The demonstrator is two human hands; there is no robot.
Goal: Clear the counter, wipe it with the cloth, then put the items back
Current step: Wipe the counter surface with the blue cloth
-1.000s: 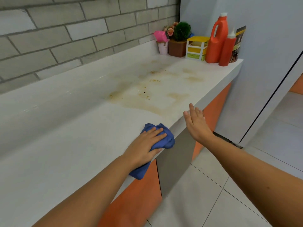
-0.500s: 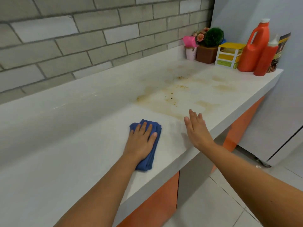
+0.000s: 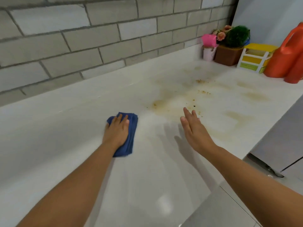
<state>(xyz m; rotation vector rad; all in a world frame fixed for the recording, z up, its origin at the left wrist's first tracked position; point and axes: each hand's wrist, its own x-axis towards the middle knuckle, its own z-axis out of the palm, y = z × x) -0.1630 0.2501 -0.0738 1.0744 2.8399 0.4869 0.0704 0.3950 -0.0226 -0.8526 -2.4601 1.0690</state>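
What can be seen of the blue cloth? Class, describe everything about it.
The cloth is dark blue, soft fabric, folded into a thick oblong pad with layered edges showing. It lies flat on the white counter, left of the brown stains. The left hand presses flat on it, covering much of it.

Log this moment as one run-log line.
step: wiping counter | left hand: presses blue cloth flat | right hand: open, holds nothing | brown stains: right of cloth, not yet wiped
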